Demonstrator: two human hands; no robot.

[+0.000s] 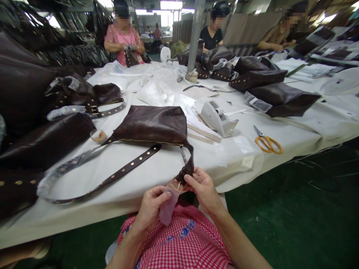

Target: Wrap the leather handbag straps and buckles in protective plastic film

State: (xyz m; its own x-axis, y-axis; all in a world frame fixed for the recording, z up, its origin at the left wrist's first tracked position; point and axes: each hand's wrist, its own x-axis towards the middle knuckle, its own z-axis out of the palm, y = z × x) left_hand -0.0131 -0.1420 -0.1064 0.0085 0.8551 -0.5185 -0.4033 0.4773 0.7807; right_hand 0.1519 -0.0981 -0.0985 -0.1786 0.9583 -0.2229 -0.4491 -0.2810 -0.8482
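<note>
A dark brown leather bag (151, 123) with a gold zip lies on the table in front of me. Its short strap ends in a gold buckle (175, 184) at the table's front edge. My right hand (206, 188) grips the strap (189, 164) just above that buckle. Between the thumb and fingers of my left hand (153, 203) is a translucent plastic sleeve (168, 209), which hangs down from the buckle. The bag's long studded strap (126, 167), partly wrapped in clear plastic, loops out to the left.
Yellow-handled scissors (268, 144) and a grey tape dispenser (219, 118) lie to the right. More brown bags (283, 98) are piled at the right and left. A metal post (195, 37) rises from the far side. Several co-workers (125, 41) work across the table.
</note>
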